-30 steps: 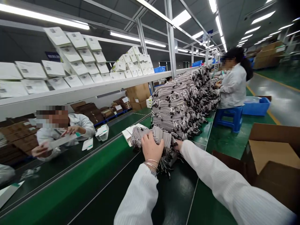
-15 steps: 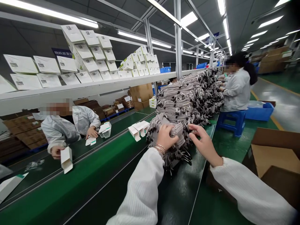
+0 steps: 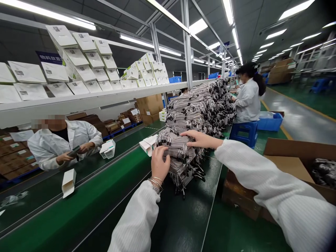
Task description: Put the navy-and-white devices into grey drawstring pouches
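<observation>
Since a moment ago, my right grip (image 3: 201,138) has slid out flat across the top of the striped strap bundle (image 3: 178,148), fingers together, pressing lightly. My left grip (image 3: 159,163) pinches the bundle's near left edge, keeping it square on the tabletop (image 3: 183,217).

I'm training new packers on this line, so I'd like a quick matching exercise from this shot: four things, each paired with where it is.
Things:
1. left hand
2. right hand
3. blue stool
4. open cardboard box

Places:
A. under the seated co-worker
B. flat on the stack of grey corded bundles
C. at the stack's near left edge
D. holding dark bundles

Pairs: 1-C, 2-B, 3-A, 4-D
</observation>
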`<state>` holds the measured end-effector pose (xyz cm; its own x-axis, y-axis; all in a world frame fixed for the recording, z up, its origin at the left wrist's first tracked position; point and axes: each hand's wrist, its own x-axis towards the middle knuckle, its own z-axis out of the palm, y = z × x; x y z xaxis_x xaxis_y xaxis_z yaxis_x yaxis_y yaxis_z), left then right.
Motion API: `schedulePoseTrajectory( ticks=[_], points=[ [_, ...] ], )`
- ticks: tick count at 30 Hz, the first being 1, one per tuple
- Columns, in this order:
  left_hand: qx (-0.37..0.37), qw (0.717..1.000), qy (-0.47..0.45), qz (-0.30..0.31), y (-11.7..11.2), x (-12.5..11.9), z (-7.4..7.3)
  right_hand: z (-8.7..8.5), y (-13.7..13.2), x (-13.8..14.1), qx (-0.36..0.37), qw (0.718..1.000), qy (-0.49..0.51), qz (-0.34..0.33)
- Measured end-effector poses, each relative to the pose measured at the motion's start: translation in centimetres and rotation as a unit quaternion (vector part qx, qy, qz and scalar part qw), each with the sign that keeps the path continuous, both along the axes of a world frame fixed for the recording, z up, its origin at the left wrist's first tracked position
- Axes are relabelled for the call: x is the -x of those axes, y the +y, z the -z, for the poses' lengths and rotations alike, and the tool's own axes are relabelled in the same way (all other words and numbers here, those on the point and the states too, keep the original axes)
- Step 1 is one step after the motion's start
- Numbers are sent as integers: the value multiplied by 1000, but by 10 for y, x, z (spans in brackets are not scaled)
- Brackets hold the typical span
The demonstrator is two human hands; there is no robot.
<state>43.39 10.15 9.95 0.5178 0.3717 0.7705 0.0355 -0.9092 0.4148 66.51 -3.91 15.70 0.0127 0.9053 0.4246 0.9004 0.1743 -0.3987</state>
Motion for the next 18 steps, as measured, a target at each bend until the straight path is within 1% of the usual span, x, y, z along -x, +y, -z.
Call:
schedulePoseTrajectory(
  ticks=[3,6,9,14,18],
  points=[
    [-41,998,37,1,-9,-4,0,-14,7,-16,73,997,11,-23],
    [-85,994,68,12,-20,-17,-5,-21,15,-27,102,994,3,-39],
    [-108,989,95,23,-26,-29,-6,-22,19,-28,88,995,-30,-45],
    [-95,989,114,26,-27,-33,5,-17,23,-16,38,994,-105,-18],
    [-86,989,118,33,-26,-29,10,-14,34,-11,56,987,-153,3]
  ],
)
